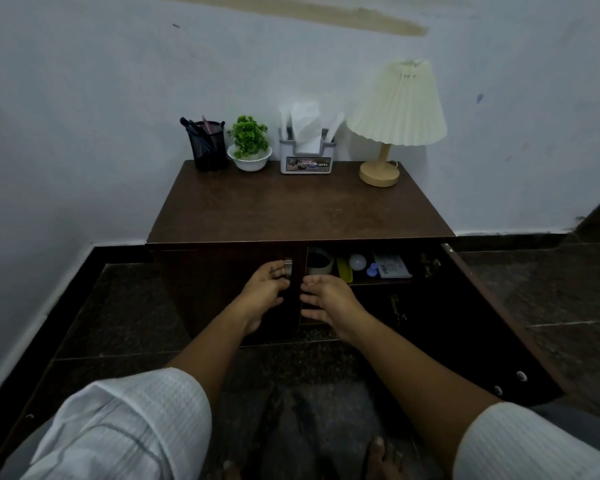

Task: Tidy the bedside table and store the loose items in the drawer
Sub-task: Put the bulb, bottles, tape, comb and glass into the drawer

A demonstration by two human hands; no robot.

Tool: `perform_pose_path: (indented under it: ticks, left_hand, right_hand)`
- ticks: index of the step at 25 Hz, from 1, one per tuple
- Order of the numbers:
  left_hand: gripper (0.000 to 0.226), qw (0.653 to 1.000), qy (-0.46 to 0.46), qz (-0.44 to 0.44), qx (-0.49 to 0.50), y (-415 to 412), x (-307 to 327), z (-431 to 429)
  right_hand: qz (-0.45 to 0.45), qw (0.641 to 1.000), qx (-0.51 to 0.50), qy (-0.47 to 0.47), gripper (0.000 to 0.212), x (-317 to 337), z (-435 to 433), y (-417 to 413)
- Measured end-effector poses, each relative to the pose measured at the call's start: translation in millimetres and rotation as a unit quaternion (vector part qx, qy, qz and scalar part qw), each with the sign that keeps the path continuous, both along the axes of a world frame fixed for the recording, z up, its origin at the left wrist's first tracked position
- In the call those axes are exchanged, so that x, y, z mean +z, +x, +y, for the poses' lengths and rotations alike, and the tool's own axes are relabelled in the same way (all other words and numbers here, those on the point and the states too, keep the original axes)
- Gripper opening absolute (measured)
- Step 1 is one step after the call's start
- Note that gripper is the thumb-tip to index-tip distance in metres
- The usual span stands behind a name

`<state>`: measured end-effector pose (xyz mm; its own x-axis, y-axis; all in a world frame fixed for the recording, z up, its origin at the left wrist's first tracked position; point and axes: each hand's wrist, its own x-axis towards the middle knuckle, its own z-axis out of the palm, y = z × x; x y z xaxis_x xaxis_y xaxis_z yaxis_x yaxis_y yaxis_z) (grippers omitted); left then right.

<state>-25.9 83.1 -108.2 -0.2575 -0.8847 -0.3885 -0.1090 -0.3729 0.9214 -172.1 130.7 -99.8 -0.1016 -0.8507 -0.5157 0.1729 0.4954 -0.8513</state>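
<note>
A dark wooden bedside table [291,206] stands against the wall. Its right cabinet door [499,320] is swung wide open; the left door [222,289] is closed. My left hand [262,294] grips the metal handle [288,268] on the left door. My right hand [326,296] hovers open beside it, at the left door's edge, holding nothing. On the shelf inside lie a tape roll [319,261], a yellow item [344,270], a white bulb [357,262], a small blue piece [372,270] and a white packet [392,265].
On the tabletop's back edge stand a black mesh pen holder [207,145], a small green plant in a white bowl [249,147], a tissue holder [306,150] and a cream pleated lamp [394,119]. Dark stone floor [118,306] surrounds the table.
</note>
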Motion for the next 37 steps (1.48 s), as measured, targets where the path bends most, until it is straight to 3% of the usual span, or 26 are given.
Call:
perform_pose_path:
  ticks: [3, 6, 9, 14, 18, 22, 26, 30, 37]
  left_hand:
    - [0.043, 1.0, -0.015, -0.012, 0.009, -3, -1, 2]
    - [0.04, 0.99, -0.084, -0.084, 0.071, -18, 5, 16]
    - [0.03, 0.986, -0.1, -0.085, 0.104, -50, 16, 31]
    - [0.023, 0.998, -0.025, 0.018, -0.055, -124, 45, 70]
    - [0.023, 0.972, -0.028, 0.025, -0.233, -175, 47, 110]
    - [0.039, 0.933, -0.042, 0.005, -0.357, -209, 37, 150]
    - [0.055, 0.902, -0.032, -0.015, -0.43, -221, 34, 172]
    - [0.06, 0.893, -0.031, -0.017, -0.448, -224, 32, 180]
    - [0.05, 0.904, -0.045, -0.033, -0.424, -191, 30, 167]
  right_hand:
    - [0.002, 1.0, -0.007, -0.012, 0.038, 3, -5, -9]
    - [0.023, 0.999, -0.018, -0.017, 0.032, 9, -4, -17]
    - [0.123, 0.992, -0.016, -0.036, 0.016, 16, 6, -35]
    - [0.287, 0.95, -0.052, -0.112, 0.017, 40, 43, -103]
    - [0.409, 0.893, -0.127, -0.139, 0.014, 61, 94, -181]
    - [0.367, 0.907, -0.199, -0.047, 0.023, 71, 156, -236]
    - [0.308, 0.94, -0.098, 0.104, 0.037, 68, 204, -251]
    - [0.256, 0.96, -0.07, 0.09, 0.04, 54, 211, -258]
    - [0.211, 0.969, 0.056, 0.114, 0.022, 39, 199, -248]
